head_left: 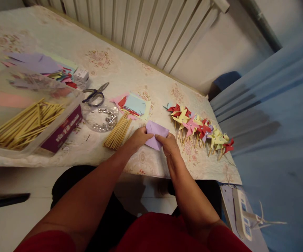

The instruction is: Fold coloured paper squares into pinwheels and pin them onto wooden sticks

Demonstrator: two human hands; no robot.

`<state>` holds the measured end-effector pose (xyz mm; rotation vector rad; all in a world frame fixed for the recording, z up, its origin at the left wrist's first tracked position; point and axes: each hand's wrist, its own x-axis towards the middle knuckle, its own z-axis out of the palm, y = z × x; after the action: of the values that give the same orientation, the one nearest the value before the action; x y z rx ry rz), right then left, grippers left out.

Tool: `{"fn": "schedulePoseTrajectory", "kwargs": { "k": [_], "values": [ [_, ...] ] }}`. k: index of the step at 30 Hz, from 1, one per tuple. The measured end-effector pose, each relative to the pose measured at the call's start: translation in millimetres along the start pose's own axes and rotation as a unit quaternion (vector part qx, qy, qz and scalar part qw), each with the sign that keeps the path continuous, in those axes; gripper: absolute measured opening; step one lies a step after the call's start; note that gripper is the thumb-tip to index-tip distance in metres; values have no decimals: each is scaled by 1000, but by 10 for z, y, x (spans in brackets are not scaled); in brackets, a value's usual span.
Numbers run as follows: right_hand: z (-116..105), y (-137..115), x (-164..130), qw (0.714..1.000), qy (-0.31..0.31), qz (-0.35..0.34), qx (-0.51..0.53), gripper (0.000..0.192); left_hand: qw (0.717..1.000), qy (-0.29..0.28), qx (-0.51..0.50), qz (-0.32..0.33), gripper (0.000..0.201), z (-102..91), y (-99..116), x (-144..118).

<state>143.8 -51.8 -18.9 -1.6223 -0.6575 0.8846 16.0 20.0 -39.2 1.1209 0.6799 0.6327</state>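
Two hands are seen on one small sheet of purple paper, which is held just above the front part of the surface, between a loose bundle of wooden sticks and a row of finished paper pinwheels. The sheet appears already folded, with one corner pointing down toward the person. It is judged to be very light and thin, soft enough to bend at any touch, and easily creased or torn if it is pulled; a slippery feel is not expected, since it looks like matt craft paper. It is best taken at the edges or corners, with a light pinch, so that the fold lines are kept sharp. The left hand is closed narrowly on the left edge of the sheet, the thumb lying on top. The right hand is pinched on the lower right edge in the same way, with the fingers almost together and only the paper between them. Behind the hands, a stack of coloured paper squares, a round clear dish and a pair of scissors are laid, and a clear plastic box holding more sticks is placed to the left.
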Motion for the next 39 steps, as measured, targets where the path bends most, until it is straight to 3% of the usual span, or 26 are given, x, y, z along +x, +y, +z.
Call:
{"fn": "schedulePoseTrajectory", "kwargs": {
  "k": [13,24,33,39],
  "values": [
    [-181,132,-175,1000,5,0,-2,25,997,-1,-80,-9,30,32,60,-32],
    [-126,134,-211,997,13,-68,-38,26,994,-25,-103,-16,30,29,55,-9],
    [-112,154,-214,996,17,-81,-36,15,995,-24,-93,-14,29,29,37,10],
    [-162,32,-300,995,-1,-90,-32,24,998,-24,-50,33,39,19,104,-171]
  ]
}}
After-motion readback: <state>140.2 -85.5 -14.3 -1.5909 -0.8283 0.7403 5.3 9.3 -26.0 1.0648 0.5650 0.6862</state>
